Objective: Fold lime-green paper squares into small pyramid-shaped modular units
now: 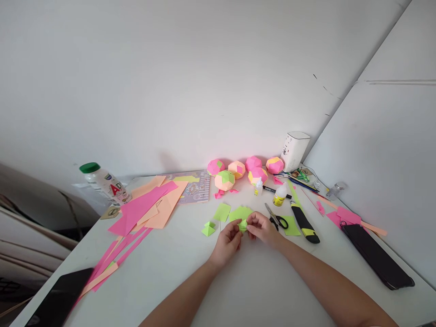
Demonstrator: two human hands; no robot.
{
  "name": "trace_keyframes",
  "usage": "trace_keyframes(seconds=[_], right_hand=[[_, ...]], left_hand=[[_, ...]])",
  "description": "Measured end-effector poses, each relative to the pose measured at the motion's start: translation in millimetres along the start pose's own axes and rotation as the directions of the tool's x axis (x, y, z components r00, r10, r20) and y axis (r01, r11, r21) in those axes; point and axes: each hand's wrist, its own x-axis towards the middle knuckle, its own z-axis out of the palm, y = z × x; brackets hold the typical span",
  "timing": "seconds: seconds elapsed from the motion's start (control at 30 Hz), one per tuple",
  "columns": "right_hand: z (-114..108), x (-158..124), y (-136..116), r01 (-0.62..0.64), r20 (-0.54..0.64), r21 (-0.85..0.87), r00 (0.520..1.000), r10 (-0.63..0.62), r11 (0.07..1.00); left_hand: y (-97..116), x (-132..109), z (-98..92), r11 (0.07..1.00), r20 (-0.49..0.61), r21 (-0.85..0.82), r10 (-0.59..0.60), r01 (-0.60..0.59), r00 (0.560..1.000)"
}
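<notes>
Small lime-green folded paper piece (242, 225) between the two hands, mid-table, creased and partly hidden by fingers; whether it touches the white tabletop (259, 290) I cannot tell. Left hand (227, 243): thumb and fingers closed on its left side. Right hand (263, 228): thumb and forefinger pinching its right side.

Near edge, left: glossy black flat slab (59, 297) beside long, thin pink and peach paper strips (117, 254). Right: matte black oblong case (376, 256).

Level with the hands: pointed, folded lime-green paper model (208, 229), faceted, on the left. Black-handled metal scissors (275, 217) just beyond the right hand, handle reaching a flat lime-green paper square (292, 225); black-and-yellow utility knife (304, 222) further right. More lime-green sheets (240, 212) behind the fingers, partly blocked by them.

Further off, left: overlapping smooth pink and peach sheets (150, 206), white plastic bottle with green cap (107, 184). Centre: two small white glue bottles with yellow labels (279, 195), black marker (269, 189) between.

At the back: cluster of faceted paper balls (225, 180) in pink, peach, yellow and green; white box-like container (295, 152) near the plain pale wall (204, 81).
</notes>
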Motion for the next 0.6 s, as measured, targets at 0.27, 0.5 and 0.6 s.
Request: trace_keyframes(seconds=[0.27, 0.5, 0.6], right_hand=[[2.5, -2.5, -1.3, 0.057, 0.119, -0.295, 0.993, -0.023, 0.954], [1.8, 0.4, 7.5, 0.115, 0.068, -0.39, 0.993, -0.096, 0.914], [1.2, 0.6, 7.3, 0.066, 0.073, -0.326, 0.996, -0.044, 0.943]], left_hand=[[-6.3, 0.8, -1.1, 0.999, 0.034, 0.003, 0.039, -0.039, 0.999], [0.3, -0.8, -0.8, 0.997, 0.034, 0.047, 0.051, -0.053, 0.998], [6.0, -0.7, -1.7, 0.999, 0.029, -0.031, -0.012, 0.013, 0.999]])
